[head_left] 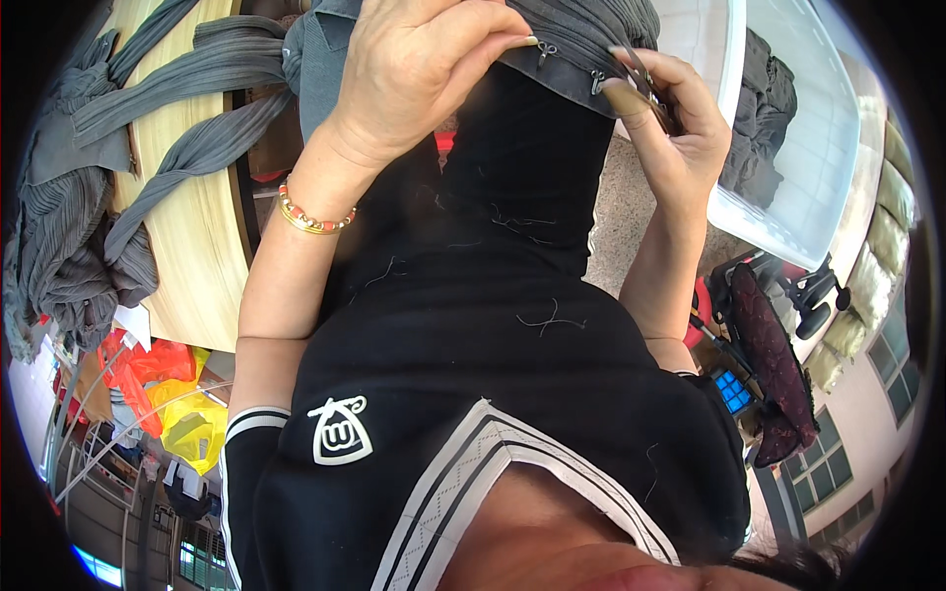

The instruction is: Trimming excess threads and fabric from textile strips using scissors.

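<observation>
A dark grey pleated garment [601,22] lies over my lap at the top of the view. Along its smooth band sit small metal hooks [597,81], with another near my left fingertips. My left hand [419,74] has thumb and forefinger pinched together at the band's edge beside that hook; its other fingers curl in. In my right hand [680,123] is a small pair of dark metal thread snips [645,84], held between thumb and fingers close to the second hook. The thumb also touches the band. A beaded bracelet [313,219] circles my left wrist.
Left of me stands a pale wooden table [187,227], with twisted grey pleated garments [69,236] over it. A white plastic bin [788,217] holding dark grey cloth is at my right. Red and yellow plastic bags [192,424] hang below the table; a dark red padded seat [769,355] is at right.
</observation>
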The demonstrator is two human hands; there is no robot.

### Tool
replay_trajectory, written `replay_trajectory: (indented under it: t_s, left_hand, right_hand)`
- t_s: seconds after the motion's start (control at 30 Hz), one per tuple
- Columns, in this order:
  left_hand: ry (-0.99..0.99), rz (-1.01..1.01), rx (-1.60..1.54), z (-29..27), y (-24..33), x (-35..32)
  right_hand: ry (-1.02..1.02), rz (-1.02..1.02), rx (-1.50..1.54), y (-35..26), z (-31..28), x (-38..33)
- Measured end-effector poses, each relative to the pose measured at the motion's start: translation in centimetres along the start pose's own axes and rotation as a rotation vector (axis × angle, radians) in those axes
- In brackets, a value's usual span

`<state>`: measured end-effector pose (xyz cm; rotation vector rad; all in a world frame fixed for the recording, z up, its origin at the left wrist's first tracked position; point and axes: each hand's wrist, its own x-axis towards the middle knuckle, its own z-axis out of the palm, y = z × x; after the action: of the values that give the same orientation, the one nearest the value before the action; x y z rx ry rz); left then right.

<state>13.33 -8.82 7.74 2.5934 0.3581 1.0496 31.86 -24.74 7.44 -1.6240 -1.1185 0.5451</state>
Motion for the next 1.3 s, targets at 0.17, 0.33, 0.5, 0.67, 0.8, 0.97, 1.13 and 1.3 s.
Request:
replay_trajectory:
  t_s: [0.17,0.33,0.5,0.67,0.8,0.97,1.13,1.3]
  left_hand:
    - [-0.049,-0.005,0.043,-1.0,0.5,0.2]
    - [0.664,0.175,-0.628,4.2,-1.3,-0.8]
    - [-0.026,-0.075,-0.097,-0.9,0.6,-1.7]
    - [-0.013,-0.09,-0.15,-0.8,1.2,-2.0]
    - [-0.021,-0.12,-0.172,-0.8,1.6,-2.2]
    - [-0.041,-0.122,-0.182,-0.9,1.6,-2.5]
    - [-0.049,-0.116,-0.183,-0.8,1.8,-2.5]
    - [-0.051,-0.179,-0.236,-1.0,2.3,-2.4]
  right_hand:
    - [-0.062,-0.13,-0.078,-0.2,-0.3,0.5]
    - [-0.133,-0.257,-0.213,-0.1,-0.3,0.8]
    - [-0.091,-0.387,-0.409,0.5,-0.3,1.0]
    - [-0.098,-0.46,-0.474,-0.1,-0.1,1.2]
    - [-0.116,-0.523,-0.546,-0.7,-0.2,1.2]
    - [-0.124,-0.524,-0.579,-1.9,0.1,1.3]
    - [-0.087,-0.614,-0.621,-1.8,0.2,1.5]
    - [-0.1,-0.668,-0.659,-1.4,0.3,1.6]
